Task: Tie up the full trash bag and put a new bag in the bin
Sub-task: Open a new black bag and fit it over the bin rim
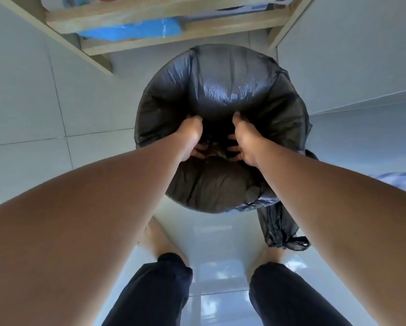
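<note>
A black trash bag (pixel 221 90) covers the round bin in the middle of the head view, its plastic puffed up with air over the opening. My left hand (pixel 192 137) and my right hand (pixel 244 140) are pushed down into the bag's centre, a little apart, fingers spread and pressing on the plastic. The fingertips sink into a dark hollow and are partly hidden. The bin itself is hidden under the bag. A second black bag (pixel 284 229), tied at its top, stands on the floor at the bin's right front.
A wooden shelf unit (pixel 136 21) with a blue item (pixel 131 31) stands just behind the bin. White walls or panels flank both sides. My legs in dark trousers (pixel 159 290) stand on the glossy white tile floor (pixel 216 243) in front.
</note>
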